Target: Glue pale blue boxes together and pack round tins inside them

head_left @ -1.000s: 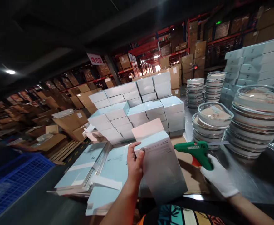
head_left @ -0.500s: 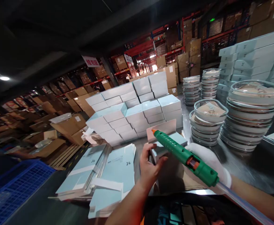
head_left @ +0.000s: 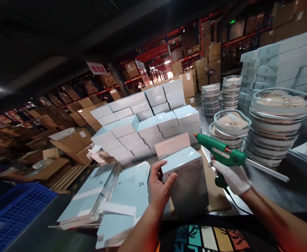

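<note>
Fingers [head_left: 169,180] of the left hand [head_left: 160,189] still hold the blue box [head_left: 186,175]; the gloved right hand [head_left: 232,176] has pulled the glue gun [head_left: 221,152] back to three o'clock, so gluing looks done.

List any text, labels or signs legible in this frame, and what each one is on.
Nothing reads clearly.
Hanging white sign: red characters, too blurred.
Flat carton sheets: small dark logo mark and a line of print, unreadable.
Glue gun in right hand: white label, too small.
Box at left hand: no legible print.

Left hand [head_left: 160,187] gripping pale blue box [head_left: 186,182], gloved right hand [head_left: 232,176] holding green glue gun [head_left: 220,153]
</note>
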A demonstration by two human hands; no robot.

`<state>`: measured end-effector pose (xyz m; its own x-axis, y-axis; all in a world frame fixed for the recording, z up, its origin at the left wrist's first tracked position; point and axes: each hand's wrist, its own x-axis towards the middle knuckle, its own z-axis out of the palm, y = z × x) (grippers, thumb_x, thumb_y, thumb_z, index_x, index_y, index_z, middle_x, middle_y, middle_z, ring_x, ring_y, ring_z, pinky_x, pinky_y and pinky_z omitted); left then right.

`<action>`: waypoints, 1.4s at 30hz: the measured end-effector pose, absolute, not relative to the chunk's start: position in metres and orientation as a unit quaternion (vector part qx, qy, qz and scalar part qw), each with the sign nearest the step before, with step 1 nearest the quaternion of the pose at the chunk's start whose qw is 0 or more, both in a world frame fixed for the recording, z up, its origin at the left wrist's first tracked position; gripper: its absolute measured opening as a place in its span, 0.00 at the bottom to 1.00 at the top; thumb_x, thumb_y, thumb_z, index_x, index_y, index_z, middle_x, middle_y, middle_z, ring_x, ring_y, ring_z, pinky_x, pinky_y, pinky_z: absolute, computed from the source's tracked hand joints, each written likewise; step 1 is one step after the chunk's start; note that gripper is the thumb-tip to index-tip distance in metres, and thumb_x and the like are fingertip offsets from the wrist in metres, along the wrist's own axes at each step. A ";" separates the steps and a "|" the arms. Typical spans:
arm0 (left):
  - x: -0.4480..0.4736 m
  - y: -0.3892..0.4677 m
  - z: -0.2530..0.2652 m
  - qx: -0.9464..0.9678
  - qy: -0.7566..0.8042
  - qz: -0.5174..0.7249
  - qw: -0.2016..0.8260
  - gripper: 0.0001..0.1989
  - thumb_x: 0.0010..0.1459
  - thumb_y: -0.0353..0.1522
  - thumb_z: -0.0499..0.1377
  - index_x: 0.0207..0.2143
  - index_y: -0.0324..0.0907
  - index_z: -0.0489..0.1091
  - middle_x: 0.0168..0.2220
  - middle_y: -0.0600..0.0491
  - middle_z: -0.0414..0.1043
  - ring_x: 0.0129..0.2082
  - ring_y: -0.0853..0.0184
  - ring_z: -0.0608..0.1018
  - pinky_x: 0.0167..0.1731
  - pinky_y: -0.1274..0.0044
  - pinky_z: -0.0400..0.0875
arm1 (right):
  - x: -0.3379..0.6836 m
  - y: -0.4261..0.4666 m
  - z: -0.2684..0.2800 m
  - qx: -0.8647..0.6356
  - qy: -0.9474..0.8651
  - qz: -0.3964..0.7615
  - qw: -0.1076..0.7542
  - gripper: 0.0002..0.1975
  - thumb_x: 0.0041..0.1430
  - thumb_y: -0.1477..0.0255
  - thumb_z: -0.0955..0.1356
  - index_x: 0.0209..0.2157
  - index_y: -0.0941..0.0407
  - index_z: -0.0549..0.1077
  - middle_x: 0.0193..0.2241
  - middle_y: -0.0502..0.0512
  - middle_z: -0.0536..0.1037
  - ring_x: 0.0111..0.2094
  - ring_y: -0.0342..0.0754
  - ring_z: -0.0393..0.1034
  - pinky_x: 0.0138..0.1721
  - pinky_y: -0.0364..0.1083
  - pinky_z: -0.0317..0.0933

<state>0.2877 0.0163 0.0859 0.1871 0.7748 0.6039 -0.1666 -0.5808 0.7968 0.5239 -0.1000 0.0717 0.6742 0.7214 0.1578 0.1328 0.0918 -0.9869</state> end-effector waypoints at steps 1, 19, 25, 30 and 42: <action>0.287 0.017 0.086 0.656 0.231 0.594 0.404 0.28 0.55 0.53 0.74 0.48 0.45 0.77 0.42 0.50 0.78 0.40 0.61 0.79 0.40 0.74 0.74 | 0.526 -0.097 0.064 -0.647 -0.316 0.264 0.642 0.24 0.57 0.46 0.72 0.37 0.54 0.76 0.28 0.58 0.83 0.22 0.49 0.72 0.22 0.46 0.68; 0.308 0.017 0.084 0.687 0.143 0.565 0.434 0.28 0.56 0.57 0.71 0.45 0.44 0.78 0.43 0.48 0.78 0.42 0.59 0.81 0.41 0.73 0.74 | 0.515 -0.091 0.120 -0.547 -0.549 0.165 0.611 0.31 0.69 0.45 0.68 0.62 0.52 0.75 0.57 0.62 0.83 0.60 0.60 0.78 0.62 0.57 0.73; 0.307 0.025 0.079 0.658 0.076 0.598 0.452 0.26 0.58 0.50 0.74 0.49 0.47 0.71 0.53 0.45 0.79 0.55 0.54 0.83 0.53 0.66 0.76 | 0.528 -0.101 0.103 -0.518 -0.619 0.139 0.574 0.41 0.52 0.45 0.81 0.59 0.55 0.77 0.69 0.71 0.72 0.68 0.66 0.72 0.65 0.60 0.71; 0.300 0.033 0.095 0.765 0.059 0.524 0.369 0.23 0.62 0.55 0.68 0.43 0.46 0.80 0.49 0.42 0.82 0.55 0.51 0.84 0.56 0.57 0.78 | 0.526 -0.114 0.102 -0.469 -0.689 0.120 0.540 0.14 0.71 0.61 0.73 0.54 0.48 0.83 0.71 0.63 0.72 0.70 0.61 0.70 0.65 0.59 0.72; 0.280 0.044 0.145 0.932 0.010 0.317 0.177 0.18 0.62 0.45 0.73 0.51 0.50 0.82 0.57 0.40 0.82 0.66 0.44 0.77 0.66 0.50 0.69 | 0.510 -0.098 0.094 -0.419 -0.774 -0.058 0.471 0.26 0.76 0.63 0.69 0.72 0.49 0.70 0.71 0.69 0.70 0.69 0.59 0.69 0.67 0.61 0.68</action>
<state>0.2797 0.0444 0.1451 0.7989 0.1309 0.5871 -0.0938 -0.9370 0.3366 0.5103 -0.0975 0.0936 -0.2060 0.5939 0.7777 0.7033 0.6425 -0.3043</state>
